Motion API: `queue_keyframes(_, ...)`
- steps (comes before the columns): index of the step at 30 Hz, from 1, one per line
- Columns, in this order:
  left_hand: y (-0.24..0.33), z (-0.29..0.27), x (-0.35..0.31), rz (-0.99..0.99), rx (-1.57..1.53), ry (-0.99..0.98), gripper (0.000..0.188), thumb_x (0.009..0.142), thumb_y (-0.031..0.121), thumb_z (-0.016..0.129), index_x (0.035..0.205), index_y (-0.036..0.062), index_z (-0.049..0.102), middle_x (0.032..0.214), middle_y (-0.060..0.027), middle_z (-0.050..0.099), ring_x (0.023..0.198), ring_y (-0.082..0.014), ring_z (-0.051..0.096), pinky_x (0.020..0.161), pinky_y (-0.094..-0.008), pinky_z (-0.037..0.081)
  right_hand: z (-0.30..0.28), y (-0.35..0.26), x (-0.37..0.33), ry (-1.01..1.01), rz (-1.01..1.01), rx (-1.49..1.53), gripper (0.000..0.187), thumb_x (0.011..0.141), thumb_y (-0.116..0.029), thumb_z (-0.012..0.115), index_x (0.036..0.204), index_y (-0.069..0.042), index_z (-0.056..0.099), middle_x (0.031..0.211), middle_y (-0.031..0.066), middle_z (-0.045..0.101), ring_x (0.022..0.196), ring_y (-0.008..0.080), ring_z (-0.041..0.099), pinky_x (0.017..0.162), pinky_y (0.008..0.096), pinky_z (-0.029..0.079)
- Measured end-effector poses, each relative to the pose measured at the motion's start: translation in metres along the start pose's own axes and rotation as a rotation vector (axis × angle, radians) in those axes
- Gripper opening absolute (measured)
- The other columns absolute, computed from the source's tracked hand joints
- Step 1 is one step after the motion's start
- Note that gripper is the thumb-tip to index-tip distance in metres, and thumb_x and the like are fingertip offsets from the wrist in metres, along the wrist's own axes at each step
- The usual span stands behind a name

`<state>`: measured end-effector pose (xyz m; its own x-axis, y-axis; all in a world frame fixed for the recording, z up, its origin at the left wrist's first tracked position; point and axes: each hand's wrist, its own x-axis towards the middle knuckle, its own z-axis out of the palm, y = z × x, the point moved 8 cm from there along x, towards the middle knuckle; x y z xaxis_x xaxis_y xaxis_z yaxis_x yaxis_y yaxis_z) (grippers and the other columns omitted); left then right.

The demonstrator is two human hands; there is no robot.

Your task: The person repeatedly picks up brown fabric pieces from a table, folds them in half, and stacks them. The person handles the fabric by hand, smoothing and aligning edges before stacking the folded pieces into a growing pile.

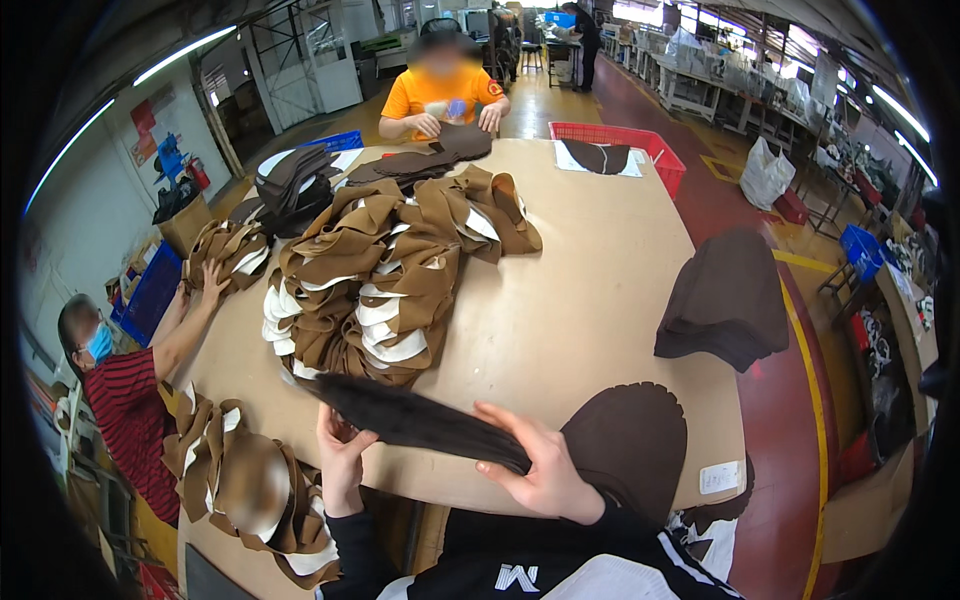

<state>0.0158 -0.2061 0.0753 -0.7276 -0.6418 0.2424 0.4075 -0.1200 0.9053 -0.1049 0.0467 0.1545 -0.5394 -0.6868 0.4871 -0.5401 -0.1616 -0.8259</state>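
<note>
Between my two hands a stack of dark brown cut fabric pieces [425,418] is held up, edge toward me and tilted down to the right. My left hand [345,450] grips its left end, with the thumb on the near side. My right hand [545,465] holds the right end, thumb and fingers on either side. Close by the right hand, more dark brown pieces with a notched, rounded edge [635,435] lie on the table [580,300]. Farther right sits a neat stack of dark brown pieces [725,300], overhanging the table edge.
A big heap of brown, white-backed pieces [370,270] covers the table's middle left; another bunch [240,480] lies near left. Across the table, a person in orange [445,95] handles dark pieces. At left, a person in stripes [130,390] touches brown pieces. A red crate [620,132] stands beyond.
</note>
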Motion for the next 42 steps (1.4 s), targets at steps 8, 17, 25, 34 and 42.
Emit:
queue_keyframes(8,-0.059,-0.014,-0.008,-0.002,0.195,-0.041,0.096,0.066,0.012,0.095,0.145,0.0007,0.043,0.135,-0.0088,0.058,0.125,-0.0215,0.055,0.108,-0.0362,0.043,-0.009,0.078,-0.025,-0.116,0.115,-0.183,0.084,0.076,-0.031,0.089,0.143,-0.004,0.047,0.129,0.0165,0.064,0.121,0.0327,0.062,0.104,0.0457,0.048)
queue_keyframes(17,-0.055,-0.001,0.001,0.088,0.102,-0.039,0.096,0.060,0.023,0.101,0.137,0.0020,0.048,0.127,-0.0077,0.063,0.116,-0.0209,0.062,0.101,-0.0346,0.049,0.027,0.079,-0.029,0.162,0.060,-0.076,0.089,0.069,-0.030,0.096,0.139,-0.006,0.046,0.119,0.0154,0.067,0.110,0.0284,0.068,0.095,0.0404,0.054)
queue_keyframes(25,-0.082,-0.069,-0.003,-0.041,0.458,-0.187,0.117,0.067,0.035,0.095,0.158,0.0008,0.029,0.150,-0.0130,0.047,0.139,-0.0265,0.045,0.118,-0.0418,0.034,0.011,0.106,-0.025,0.293,0.133,-0.198,0.103,0.067,-0.042,0.094,0.145,-0.004,0.037,0.135,0.0169,0.058,0.122,0.0359,0.058,0.106,0.0474,0.043)
queue_keyframes(34,-0.082,-0.041,0.003,0.066,0.178,-0.144,0.088,0.087,0.026,0.074,0.158,0.0010,0.028,0.153,-0.0182,0.045,0.142,-0.0305,0.043,0.120,-0.0458,0.029,0.020,0.059,-0.039,0.528,0.041,-0.149,0.079,0.069,-0.039,0.091,0.133,-0.011,0.053,0.098,0.0072,0.065,0.094,0.0292,0.065,0.082,0.0414,0.050)
queue_keyframes(42,-0.088,-0.024,0.006,-0.136,0.550,-0.161,0.086,0.087,0.023,0.074,0.157,0.0004,0.028,0.153,-0.0176,0.045,0.140,-0.0295,0.044,0.120,-0.0440,0.030,0.012,0.098,-0.047,0.310,0.021,-0.203,0.083,0.072,-0.046,0.087,0.135,-0.008,0.049,0.108,0.0123,0.066,0.104,0.0354,0.064,0.090,0.0459,0.048)
